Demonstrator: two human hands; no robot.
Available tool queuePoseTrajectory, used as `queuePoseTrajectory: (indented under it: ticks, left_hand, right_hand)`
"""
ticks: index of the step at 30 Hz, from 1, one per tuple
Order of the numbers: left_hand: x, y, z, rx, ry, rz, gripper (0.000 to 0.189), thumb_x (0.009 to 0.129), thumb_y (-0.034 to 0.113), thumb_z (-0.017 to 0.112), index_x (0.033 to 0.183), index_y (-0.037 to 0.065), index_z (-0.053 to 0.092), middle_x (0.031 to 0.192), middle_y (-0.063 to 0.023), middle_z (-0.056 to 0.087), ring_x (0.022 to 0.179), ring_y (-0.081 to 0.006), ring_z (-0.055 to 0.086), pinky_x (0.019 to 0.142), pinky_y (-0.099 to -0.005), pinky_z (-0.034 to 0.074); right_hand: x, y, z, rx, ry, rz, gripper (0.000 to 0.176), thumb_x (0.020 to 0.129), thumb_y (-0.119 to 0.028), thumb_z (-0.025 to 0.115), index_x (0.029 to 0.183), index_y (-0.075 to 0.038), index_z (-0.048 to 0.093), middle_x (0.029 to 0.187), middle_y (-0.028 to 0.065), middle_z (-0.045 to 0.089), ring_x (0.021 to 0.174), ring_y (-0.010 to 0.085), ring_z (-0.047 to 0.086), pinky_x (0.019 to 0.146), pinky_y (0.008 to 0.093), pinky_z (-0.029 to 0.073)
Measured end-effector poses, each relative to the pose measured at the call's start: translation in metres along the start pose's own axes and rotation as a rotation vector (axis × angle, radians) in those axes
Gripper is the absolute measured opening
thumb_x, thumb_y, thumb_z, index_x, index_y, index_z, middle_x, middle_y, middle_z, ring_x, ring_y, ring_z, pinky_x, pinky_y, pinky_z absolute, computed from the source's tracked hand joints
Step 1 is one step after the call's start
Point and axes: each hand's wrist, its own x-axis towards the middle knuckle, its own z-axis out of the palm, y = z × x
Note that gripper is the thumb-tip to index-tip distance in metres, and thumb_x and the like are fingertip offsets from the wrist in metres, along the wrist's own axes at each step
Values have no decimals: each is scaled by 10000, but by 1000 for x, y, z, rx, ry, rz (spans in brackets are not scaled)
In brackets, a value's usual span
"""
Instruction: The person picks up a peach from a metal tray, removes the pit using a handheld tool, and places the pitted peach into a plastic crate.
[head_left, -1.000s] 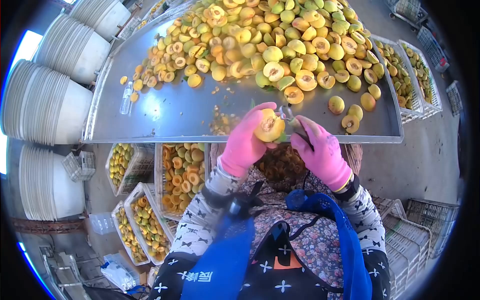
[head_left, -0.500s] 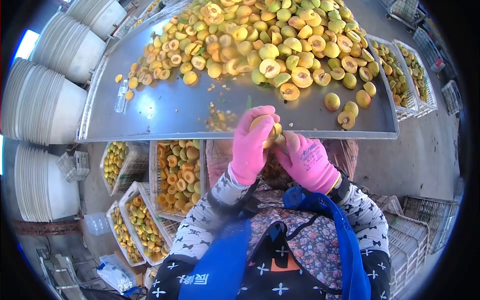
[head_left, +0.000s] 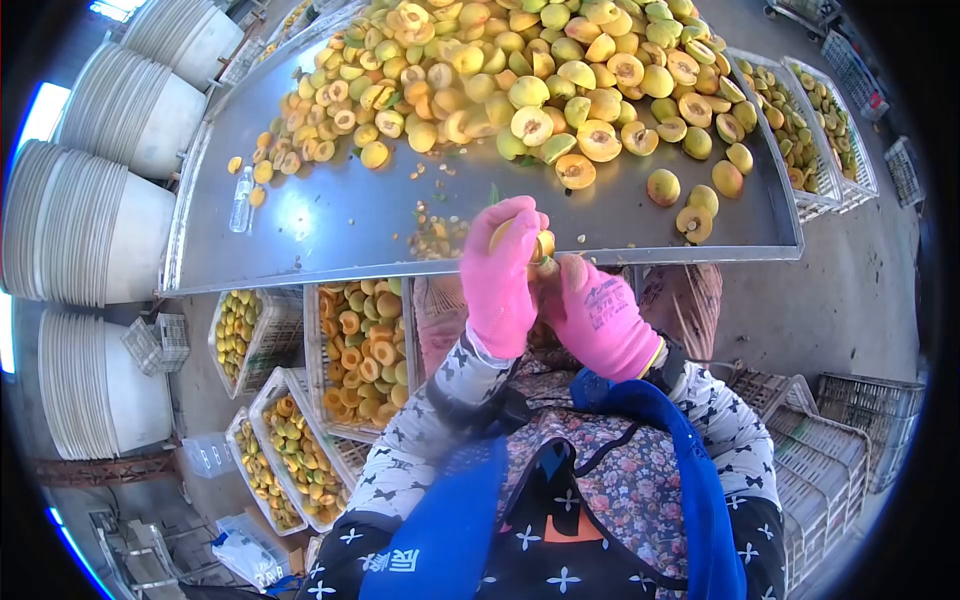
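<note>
Frame centre: fruit (head_left: 544,244) gripped in left hand (head_left: 500,278), fingers curled round; lies just up-left of right hand (head_left: 604,320), curled, hold hidden, cannot tell. Fruit's long axis unclear.

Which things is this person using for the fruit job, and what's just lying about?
For the job:
- left hand, holding a stone fruit
- right hand, close by it
- fruit pile
- metal table
- fruit-filled crate

Just lying about, it seems:
- plastic bottle, on the table
- stacked white tubs
- white plastic bag
</note>
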Motion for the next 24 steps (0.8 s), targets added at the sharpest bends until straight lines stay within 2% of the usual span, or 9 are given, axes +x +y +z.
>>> queuePoseTrajectory:
  ticks: [2, 4, 6, 9, 12, 14, 18, 21, 24]
  left_hand:
    - [6, -11, -8, 168, -55, 131, 210, 929, 133, 678, 1103, 34, 614, 952, -90, 667, 825, -167, 650, 719, -265, 533]
    - [8, -12, -10, 177, -52, 88, 208, 932, 139, 676, 1099, 31, 612, 949, -91, 668, 819, -166, 651, 717, -265, 534]
    - [7, 1, -4, 20, 16, -116, 209, 934, 141, 673, 1094, 23, 609, 941, -96, 669, 812, -169, 652, 716, -268, 536]
    - [5, 6, 1, 18, 6, -75, 238, 975, 216, 622, 1092, 9, 599, 915, -105, 668, 791, -185, 656, 694, -285, 540]
    - [2, 18, 0, -53, -67, -119, 287, 1000, 247, 567, 1032, -32, 623, 881, -120, 656, 781, -176, 629, 708, -297, 522]
    - [2, 14, -3, -2, -45, -107, 340, 1014, 300, 540, 1020, -29, 628, 847, -119, 658, 756, -176, 626, 697, -295, 520]
    - [0, 1, -5, 234, 15, 107, 416, 1026, 364, 502, 976, -25, 641, 824, -122, 666, 736, -184, 638, 668, -290, 526]
    - [5, 2, -9, 220, -15, -36, 447, 1028, 383, 488, 952, -29, 645, 799, -119, 667, 695, -184, 638, 650, -290, 524]
    - [16, 21, -15, 203, -291, -398, 482, 1027, 408, 478, 923, -32, 647, 774, -117, 666, 653, -186, 633, 643, -284, 519]
  right_hand:
    - [2, -8, -1, 71, -25, 18, 185, 886, -137, 632, 998, -42, 520, 780, 180, 624, 720, 400, 644, 590, 485, 486]
    - [1, 0, 4, 188, -51, 52, 184, 891, -136, 633, 990, -40, 513, 758, 179, 624, 709, 407, 639, 584, 483, 481]
    - [-3, 11, 14, 314, -28, 26, 175, 895, -128, 633, 973, -34, 508, 739, 183, 612, 692, 419, 626, 573, 460, 478]
    - [-5, 16, 21, 332, 20, -139, 180, 895, -139, 633, 979, -27, 520, 711, 171, 601, 649, 377, 629, 572, 435, 480]
    - [3, -9, -20, 704, -357, 328, 204, 872, -160, 664, 885, -12, 524, 704, 168, 609, 630, 364, 618, 567, 433, 470]
    - [0, -8, -15, 754, -371, 334, 209, 874, -171, 668, 887, -16, 527, 701, 168, 600, 611, 334, 612, 556, 420, 463]
    - [-14, 5, 16, 559, -105, 18, 250, 888, -222, 664, 907, -12, 530, 695, 140, 596, 545, 236, 599, 520, 371, 464]
    - [-1, -15, -19, 843, -482, 496, 276, 911, -253, 635, 937, 5, 541, 687, 92, 595, 493, 175, 565, 485, 338, 460]
    - [-1, -11, -20, 952, -647, 568, 261, 919, -242, 623, 967, 7, 560, 684, 44, 588, 477, 118, 535, 453, 290, 436]
